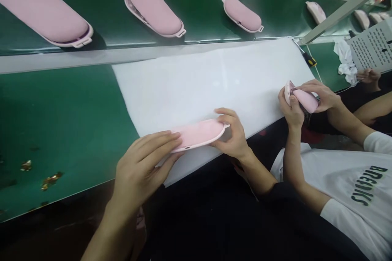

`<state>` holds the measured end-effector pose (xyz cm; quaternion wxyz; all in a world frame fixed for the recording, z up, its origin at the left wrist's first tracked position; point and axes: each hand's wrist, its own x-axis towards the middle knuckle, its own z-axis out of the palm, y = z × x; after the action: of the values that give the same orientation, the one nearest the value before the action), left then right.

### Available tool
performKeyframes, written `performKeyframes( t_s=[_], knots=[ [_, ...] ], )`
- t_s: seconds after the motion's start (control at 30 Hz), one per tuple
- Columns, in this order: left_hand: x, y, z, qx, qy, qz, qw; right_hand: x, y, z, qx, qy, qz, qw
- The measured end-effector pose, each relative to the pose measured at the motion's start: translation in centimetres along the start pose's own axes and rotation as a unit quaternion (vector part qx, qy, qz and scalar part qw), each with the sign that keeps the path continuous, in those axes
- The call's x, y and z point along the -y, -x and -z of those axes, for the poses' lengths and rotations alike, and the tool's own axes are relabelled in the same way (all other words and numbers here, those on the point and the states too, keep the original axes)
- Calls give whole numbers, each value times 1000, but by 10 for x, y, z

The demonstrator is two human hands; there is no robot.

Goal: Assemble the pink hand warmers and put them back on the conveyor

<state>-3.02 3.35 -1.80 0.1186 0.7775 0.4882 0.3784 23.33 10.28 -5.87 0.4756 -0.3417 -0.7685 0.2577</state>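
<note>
Right now we hold one pink oval pad [200,133] between both hands at the near edge of the white mat [199,77], which lies on the green worktop [61,122]. Our left hand [143,167] lies flat over the pad's left end, fingers stretched along its top. Our right hand [232,134] pinches the right end, thumb and fingers closed on the small tab there. Both hands are clamped on the same piece, one at each end, with the pad bridging the gap between them and resting low against the mat.

As for progress, we judge the piece to be mid-handling: it is off the belt and in our grip, not yet set down or passed on. Three more pink pads [153,10] ride the conveyor belt [199,4] along the far edge, well apart from our hands, so more seem to wait. At the right edge of the mat a co-worker's hands [301,102] grip a similar pink pad, and a screwdriver [308,58] lies near the mat's far right corner.
</note>
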Motion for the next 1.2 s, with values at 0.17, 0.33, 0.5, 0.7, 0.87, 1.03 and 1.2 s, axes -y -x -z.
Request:
performKeyframes(
  t_s=[0.17,0.33,0.5,0.7,0.87,1.03,1.2],
  knots=[
    [3,1,-12,-10,-24,-48,999,18,-6,12,72,183,72,978],
    [-1,-11,-14,-14,-52,-52,997,33,-17,-4,98,213,110,966],
    [-8,-21,-26,-66,-76,-64,993,34,-18,-16,10,196,111,974],
    [-10,-21,-30,-79,-63,-45,994,30,-12,-16,6,162,95,982],
    [-7,-28,-23,-50,-69,-24,996,32,-18,-17,-3,137,62,989],
    [0,-33,-18,-17,-65,-25,997,37,-32,-7,76,168,45,982],
    [14,-22,-22,-85,-119,-5,989,43,-34,6,133,154,49,978]
  ],
)
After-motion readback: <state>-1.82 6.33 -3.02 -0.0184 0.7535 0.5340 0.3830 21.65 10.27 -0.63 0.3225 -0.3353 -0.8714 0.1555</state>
